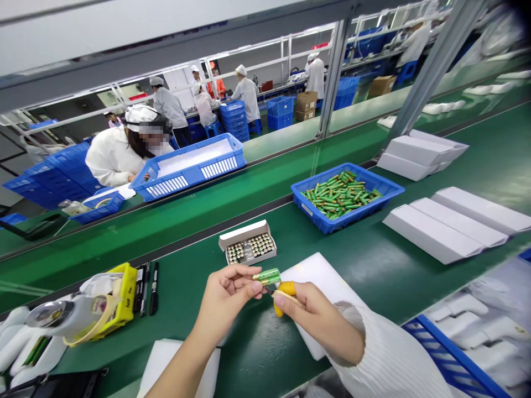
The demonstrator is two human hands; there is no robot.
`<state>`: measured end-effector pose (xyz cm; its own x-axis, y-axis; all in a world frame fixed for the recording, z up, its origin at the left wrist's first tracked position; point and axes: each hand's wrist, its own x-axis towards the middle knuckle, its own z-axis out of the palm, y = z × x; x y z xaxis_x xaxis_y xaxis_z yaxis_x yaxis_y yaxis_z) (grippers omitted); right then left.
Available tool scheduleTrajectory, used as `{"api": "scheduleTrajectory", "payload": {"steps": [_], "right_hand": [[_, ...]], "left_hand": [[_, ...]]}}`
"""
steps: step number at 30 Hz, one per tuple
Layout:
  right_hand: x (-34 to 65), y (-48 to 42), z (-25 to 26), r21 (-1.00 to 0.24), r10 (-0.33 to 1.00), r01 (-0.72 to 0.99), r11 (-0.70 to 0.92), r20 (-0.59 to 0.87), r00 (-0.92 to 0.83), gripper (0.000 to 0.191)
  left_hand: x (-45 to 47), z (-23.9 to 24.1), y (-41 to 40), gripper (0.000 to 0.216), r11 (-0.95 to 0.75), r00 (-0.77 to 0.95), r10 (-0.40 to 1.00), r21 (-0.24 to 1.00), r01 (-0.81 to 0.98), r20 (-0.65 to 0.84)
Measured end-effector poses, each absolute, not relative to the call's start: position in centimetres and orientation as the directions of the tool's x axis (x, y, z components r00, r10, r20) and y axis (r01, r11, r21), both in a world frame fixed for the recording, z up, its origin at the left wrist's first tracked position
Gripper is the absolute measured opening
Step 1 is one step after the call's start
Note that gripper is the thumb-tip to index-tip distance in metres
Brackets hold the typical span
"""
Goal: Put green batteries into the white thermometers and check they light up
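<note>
My left hand (232, 290) pinches green cylindrical batteries (266, 276) between thumb and fingers, above the green bench. Close against them is my right hand (309, 309), with yellow finger cots (285, 288) on its fingertips. Its thumb and finger close on a thin tool with a pale handle (290, 298); its exact kind is unclear. Just beyond the hands stands an open white box (251, 258) with upright batteries in rows and a gap in the middle. A white foam sheet (319, 276) lies under my right hand.
A blue tray (315, 218) of loose green batteries stands behind. White boxes (443, 229) lie at right, a yellow basket (128, 296) and marker pens (154, 288) at left. Across a green conveyor (199, 213), a person (118, 146) leans by a blue crate (191, 166).
</note>
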<state>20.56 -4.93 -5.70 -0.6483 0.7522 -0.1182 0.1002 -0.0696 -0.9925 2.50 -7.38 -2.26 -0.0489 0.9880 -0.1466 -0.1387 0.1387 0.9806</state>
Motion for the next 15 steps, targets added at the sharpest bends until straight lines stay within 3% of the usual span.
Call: {"api": "scheduleTrajectory", "payload": {"steps": [7, 15], "right_hand": [[20.65, -4.78, -5.8, -0.991, 0.772, 0.045, -0.123, -0.124, -0.623, 0.042], [21.03, -4.55, -5.59, -0.993, 0.79, 0.04, -0.11, -0.112, -0.602, 0.042]], "left_hand": [[2.67, -1.91, -7.7, 0.016, 0.055, -0.08, 0.995, 0.998, -0.002, -0.055], [2.45, -1.7, -7.81, 0.016, 0.075, -0.079, 0.994, 0.997, 0.023, -0.073]]}}
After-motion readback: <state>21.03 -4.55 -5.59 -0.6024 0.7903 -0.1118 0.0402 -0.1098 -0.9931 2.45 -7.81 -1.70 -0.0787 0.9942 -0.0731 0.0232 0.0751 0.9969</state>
